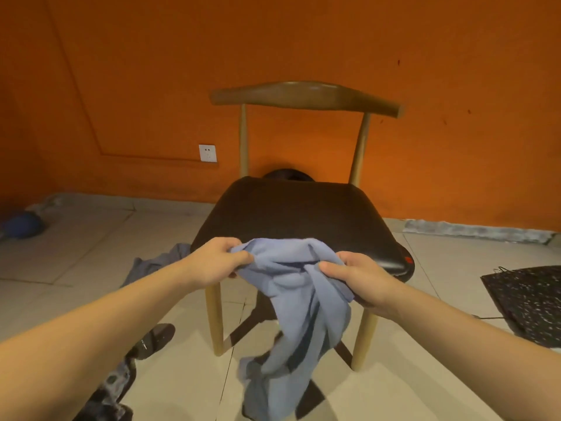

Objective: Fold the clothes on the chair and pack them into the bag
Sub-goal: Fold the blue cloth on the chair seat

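Left hand (217,261) grips blue garment (299,302) | my right hand (353,276) grips it too | cloth hangs off chair (300,214) seat's front edge | speckled bag (528,302) lies right.

An orange painted wall (303,41) fills twelve o'clock, a white square wall socket (208,153) at ten. Pale beige floor tiles (91,238) run from nine to three.

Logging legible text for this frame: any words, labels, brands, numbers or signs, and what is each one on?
None: no text can be read anywhere in this frame.
Garment: plain blue, no print or tag showing.
Bag: speckled black, no logo visible.
Socket: blank white plate.
Red mark on the chair seat edge: too small to tell whether it is a label.
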Demonstrator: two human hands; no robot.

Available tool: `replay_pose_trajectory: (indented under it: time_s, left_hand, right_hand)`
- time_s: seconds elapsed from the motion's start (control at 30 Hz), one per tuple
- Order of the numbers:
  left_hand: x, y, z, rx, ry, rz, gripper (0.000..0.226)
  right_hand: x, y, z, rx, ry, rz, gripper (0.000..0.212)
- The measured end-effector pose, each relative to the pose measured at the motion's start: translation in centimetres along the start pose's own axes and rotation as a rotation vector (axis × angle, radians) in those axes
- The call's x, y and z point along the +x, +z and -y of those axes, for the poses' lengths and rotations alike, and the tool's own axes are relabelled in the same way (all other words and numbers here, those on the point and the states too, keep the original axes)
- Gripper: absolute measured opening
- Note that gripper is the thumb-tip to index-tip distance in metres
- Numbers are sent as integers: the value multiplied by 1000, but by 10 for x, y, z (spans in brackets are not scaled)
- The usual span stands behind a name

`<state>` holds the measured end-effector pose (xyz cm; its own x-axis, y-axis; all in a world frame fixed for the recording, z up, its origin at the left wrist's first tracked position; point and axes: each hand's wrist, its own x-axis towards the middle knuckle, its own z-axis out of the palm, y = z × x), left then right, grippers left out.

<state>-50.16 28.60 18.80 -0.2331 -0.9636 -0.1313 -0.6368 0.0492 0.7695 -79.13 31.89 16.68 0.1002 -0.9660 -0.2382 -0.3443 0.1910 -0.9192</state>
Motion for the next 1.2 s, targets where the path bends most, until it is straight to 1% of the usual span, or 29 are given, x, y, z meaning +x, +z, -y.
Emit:
replay_pose_trajectory:
  time_s: [0.07, 0.13, 0.2, 0.27, 0.4, 0.53, 0.6, 0.63, 0.7, 0.8, 0.93, 1.0, 1.07, 1.13, 1.2]
  left_hand:
    - [0, -3, 14, -69, -29, 42, 26]
    - [-2, -5, 17, -233, -66, 46, 17]
    - [-4, -4, 12, -275, -42, 31, 15]
    - [-3, -2, 9, -220, -11, 33, 17]
    - [1, -1, 5, -129, 29, 74, 23]
    - [2, 2, -6, -25, 80, -14, 33]
    - [3, 4, -11, 22, 74, -51, 43]
    - [4, 4, -12, 29, 75, -60, 47]
    - [6, 4, -12, 18, 73, -61, 48]
    - [8, 0, -11, -16, 72, -58, 45]
    - [6, -8, -10, 43, 101, -82, 35]
    - [2, -14, -12, 36, 106, -80, 34]
    - [-1, -20, -13, 36, 109, -85, 37]
    - [-5, -28, -16, 11, 111, -97, 39]
    - [-5, -38, -20, -99, 109, -108, 41]
  right_hand:
    - [2, -1, -5, -98, -14, -7, 25]
    - [1, -2, -11, -191, -29, -6, 26]
    - [-2, -6, -15, -330, -43, -13, 26]
    - [-8, -13, -17, -435, -47, -32, 23]
    - [-19, -30, -24, -449, -34, -58, 22]
    - [-24, -49, -27, -582, -89, -127, 37]
    - [-27, -53, -23, -620, -95, -135, 37]
    - [-29, -55, -21, -623, -85, -144, 34]
    - [-32, -58, -17, -593, -81, -171, 28]
    - [-38, -63, -12, -555, -98, -198, 22]
    - [-44, -66, -4, -488, -139, -217, 16]
    - [-46, -68, 0, -466, -166, -224, 15]
    - [-45, -72, 6, -398, -164, -260, 15]
    - [-41, -78, 14, -306, -143, -307, 21]
    - [-36, -86, 23, -151, -101, -276, 26]
